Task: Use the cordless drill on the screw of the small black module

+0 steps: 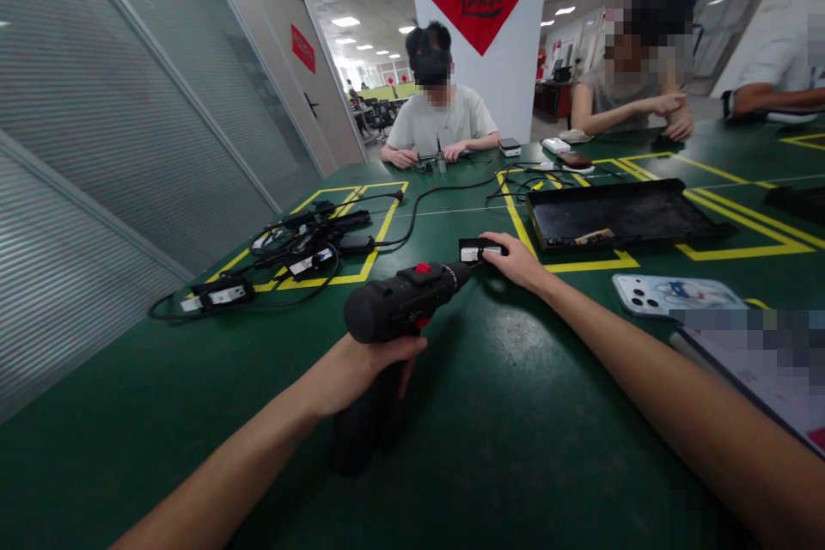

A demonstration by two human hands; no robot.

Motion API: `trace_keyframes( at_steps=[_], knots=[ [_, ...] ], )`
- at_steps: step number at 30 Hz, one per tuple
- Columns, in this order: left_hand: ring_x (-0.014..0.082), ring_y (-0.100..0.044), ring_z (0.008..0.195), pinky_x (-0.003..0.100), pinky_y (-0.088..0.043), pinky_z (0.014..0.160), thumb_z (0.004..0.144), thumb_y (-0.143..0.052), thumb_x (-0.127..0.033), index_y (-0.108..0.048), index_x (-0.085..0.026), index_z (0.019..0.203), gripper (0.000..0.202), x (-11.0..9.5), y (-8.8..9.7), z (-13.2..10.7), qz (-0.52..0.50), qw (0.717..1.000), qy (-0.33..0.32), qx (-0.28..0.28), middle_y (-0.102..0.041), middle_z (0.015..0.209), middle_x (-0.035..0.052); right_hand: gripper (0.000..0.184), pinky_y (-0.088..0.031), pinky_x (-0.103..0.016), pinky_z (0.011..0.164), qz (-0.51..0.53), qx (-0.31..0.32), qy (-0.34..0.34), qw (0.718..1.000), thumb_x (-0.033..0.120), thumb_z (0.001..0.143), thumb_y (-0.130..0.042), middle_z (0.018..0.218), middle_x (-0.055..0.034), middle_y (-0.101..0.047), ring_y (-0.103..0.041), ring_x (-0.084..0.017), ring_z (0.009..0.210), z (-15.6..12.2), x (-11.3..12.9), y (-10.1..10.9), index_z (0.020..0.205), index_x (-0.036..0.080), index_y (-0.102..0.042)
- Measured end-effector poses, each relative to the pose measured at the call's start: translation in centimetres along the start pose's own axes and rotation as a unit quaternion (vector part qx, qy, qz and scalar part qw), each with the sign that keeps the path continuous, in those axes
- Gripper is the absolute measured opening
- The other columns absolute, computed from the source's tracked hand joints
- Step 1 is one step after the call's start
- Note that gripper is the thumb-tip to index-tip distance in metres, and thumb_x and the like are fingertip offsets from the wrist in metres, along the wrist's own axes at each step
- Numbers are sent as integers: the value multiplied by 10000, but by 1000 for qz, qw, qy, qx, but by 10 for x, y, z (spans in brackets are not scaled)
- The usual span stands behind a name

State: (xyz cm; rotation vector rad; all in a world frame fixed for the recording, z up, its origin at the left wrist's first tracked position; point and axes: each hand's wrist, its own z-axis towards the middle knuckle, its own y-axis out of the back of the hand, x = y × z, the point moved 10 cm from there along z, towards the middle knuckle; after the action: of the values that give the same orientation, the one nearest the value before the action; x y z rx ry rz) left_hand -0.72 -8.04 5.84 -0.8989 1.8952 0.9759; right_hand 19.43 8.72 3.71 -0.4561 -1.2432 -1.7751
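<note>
My left hand (pixel 361 369) is wrapped round the grip of a black cordless drill (pixel 403 301) with a red switch on top. The drill's nose points at a small black box with a white label (pixel 480 251) lying on the green table (pixel 516 412). My right hand (pixel 516 262) rests on that box, fingers closed over its right side and holding it down. The drill tip is at the box's left end; the bit itself is too small to make out.
A pile of black adapters and cables (pixel 296 253) lies to the left inside yellow floor-tape lines. A black tray (pixel 619 215) sits right of the box. A phone (pixel 670 292) and papers lie near my right forearm. Other people sit across the table.
</note>
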Motion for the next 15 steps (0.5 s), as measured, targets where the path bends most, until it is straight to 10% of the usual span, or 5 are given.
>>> trace_keyframes(
  at_steps=[15],
  knots=[
    [156,-551,500,306,-446,524,785,-568,-379,-533,-137,1090,390,5,7,1,-50,998,-3,-31,-556,561,-27,372,-424,-307,854,-9,-4,5,1000,269,777,-557,1051,-42,-620,-581,-188,930,1,0,-1,1141,217,-614]
  ],
)
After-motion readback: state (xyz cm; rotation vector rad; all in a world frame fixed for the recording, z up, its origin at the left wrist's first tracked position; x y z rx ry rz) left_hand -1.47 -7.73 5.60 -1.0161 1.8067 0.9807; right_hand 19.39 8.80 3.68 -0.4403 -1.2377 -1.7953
